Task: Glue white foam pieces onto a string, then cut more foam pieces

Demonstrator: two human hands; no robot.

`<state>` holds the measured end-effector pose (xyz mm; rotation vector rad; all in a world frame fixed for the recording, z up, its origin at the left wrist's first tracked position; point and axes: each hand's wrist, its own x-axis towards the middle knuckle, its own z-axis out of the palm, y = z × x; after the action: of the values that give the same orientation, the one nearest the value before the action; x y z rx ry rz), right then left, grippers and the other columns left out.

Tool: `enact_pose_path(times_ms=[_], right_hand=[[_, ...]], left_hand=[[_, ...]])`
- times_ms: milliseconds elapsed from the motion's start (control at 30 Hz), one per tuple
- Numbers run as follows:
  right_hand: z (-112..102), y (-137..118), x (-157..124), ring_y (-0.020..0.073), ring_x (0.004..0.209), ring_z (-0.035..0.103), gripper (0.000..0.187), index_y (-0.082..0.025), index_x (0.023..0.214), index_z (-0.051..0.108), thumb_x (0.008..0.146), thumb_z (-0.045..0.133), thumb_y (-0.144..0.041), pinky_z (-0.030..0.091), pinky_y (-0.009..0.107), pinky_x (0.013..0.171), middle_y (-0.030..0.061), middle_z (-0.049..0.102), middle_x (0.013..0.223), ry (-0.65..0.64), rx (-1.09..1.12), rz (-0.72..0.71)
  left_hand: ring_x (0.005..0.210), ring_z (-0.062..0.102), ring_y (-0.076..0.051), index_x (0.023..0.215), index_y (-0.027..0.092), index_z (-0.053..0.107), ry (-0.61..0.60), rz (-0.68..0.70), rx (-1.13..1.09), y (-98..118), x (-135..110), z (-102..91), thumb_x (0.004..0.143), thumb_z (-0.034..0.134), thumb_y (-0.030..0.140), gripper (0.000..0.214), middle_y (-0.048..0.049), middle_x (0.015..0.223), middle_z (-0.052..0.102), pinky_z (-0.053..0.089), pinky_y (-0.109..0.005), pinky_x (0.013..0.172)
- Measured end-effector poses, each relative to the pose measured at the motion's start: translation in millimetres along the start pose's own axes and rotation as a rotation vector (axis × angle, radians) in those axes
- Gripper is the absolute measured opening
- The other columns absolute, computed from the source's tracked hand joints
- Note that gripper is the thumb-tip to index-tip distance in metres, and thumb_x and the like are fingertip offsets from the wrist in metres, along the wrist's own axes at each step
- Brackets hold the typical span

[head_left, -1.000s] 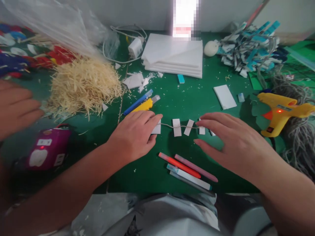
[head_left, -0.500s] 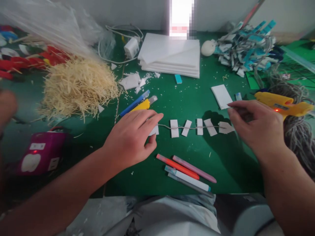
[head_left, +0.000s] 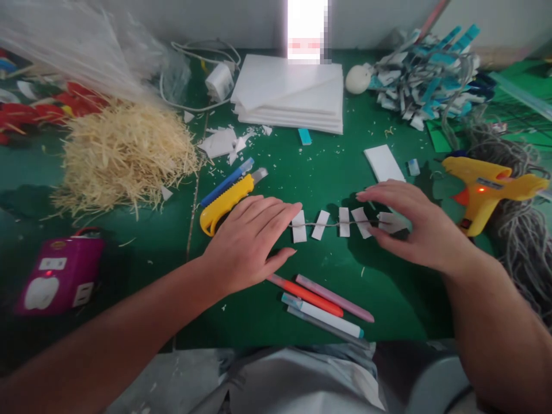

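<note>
A thin grey string point(head_left: 331, 225) runs across the green table with several small white pieces point(head_left: 344, 222) along it. My left hand point(head_left: 250, 247) lies over the string's left end, fingers stretched out and thumb apart, its fingertips at the leftmost visible piece point(head_left: 299, 226). Whatever is under its palm is hidden. Over the right end hovers my right hand point(head_left: 420, 227), thumb and fingers spread apart around the last white piece point(head_left: 391, 222), which it partly covers. Nothing shows in its grasp. A blank white card point(head_left: 384, 163) lies just beyond the right fingers.
A yellow cutter point(head_left: 226, 201) and blue pen point(head_left: 228, 181) lie behind my left hand. Several markers point(head_left: 314, 296) are in front. A yellow glue gun point(head_left: 478, 184) sits right, by grey yarn point(head_left: 521, 230). White sheets point(head_left: 293, 95), straw point(head_left: 125, 155) and a purple power box point(head_left: 62, 273) stand around.
My right hand has moved left from beside the white card to above the string's right end, its fingers spreading. My left hand has shifted slightly right along the string. The view has shifted a little.
</note>
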<state>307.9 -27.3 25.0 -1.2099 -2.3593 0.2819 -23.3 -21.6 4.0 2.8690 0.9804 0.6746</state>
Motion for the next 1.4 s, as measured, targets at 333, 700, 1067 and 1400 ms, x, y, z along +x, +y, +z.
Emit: enact_pose_path(times_ms=[333,700,1067,1400], right_hand=[[6.1,-2.7,-7.8,0.0330,0.131,0.069,0.060,-0.024,0.149,0.056,0.090,0.058,-0.016,0.048,0.062,0.121,0.0121,0.075,0.134,-0.104,-0.099,-0.044],[-4.3,-18.4,-6.3,0.0266,0.090,0.080,0.067,-0.032,0.154,0.062,0.090,0.072,-0.015,0.067,0.042,0.076,0.0096,0.081,0.118,0.340,0.078,-0.040],[-11.1,-12.9,-5.3,0.0391,0.120,0.072,0.043,-0.024,0.135,0.066,0.093,0.072,-0.026,0.059,0.058,0.100,0.0163,0.076,0.128,0.046,-0.288,-0.038],[7.1,-7.0,-9.8,0.0356,0.127,0.070,0.044,-0.026,0.141,0.061,0.097,0.062,-0.024,0.040,0.063,0.122,0.0099,0.079,0.121,-0.029,-0.250,-0.016]], left_hand=[[0.126,0.071,-0.030,0.145,0.008,0.051,-0.001,0.063,0.046,-1.9,5.7,-4.6,0.105,0.059,0.025,0.044,-0.0167,0.130,0.076,0.049,-0.046,0.115],[0.130,0.070,-0.029,0.145,0.012,0.053,0.022,0.044,0.040,-4.4,2.1,-7.3,0.105,0.058,0.027,0.043,-0.0140,0.132,0.076,0.049,-0.045,0.117],[0.126,0.071,-0.031,0.140,0.010,0.057,0.038,0.065,0.041,-7.0,2.1,-10.4,0.102,0.061,0.024,0.041,-0.0149,0.129,0.077,0.050,-0.046,0.114],[0.125,0.072,-0.031,0.139,0.011,0.058,0.024,0.049,0.032,-7.2,2.5,-10.0,0.101,0.061,0.023,0.040,-0.0142,0.130,0.077,0.051,-0.047,0.114]])
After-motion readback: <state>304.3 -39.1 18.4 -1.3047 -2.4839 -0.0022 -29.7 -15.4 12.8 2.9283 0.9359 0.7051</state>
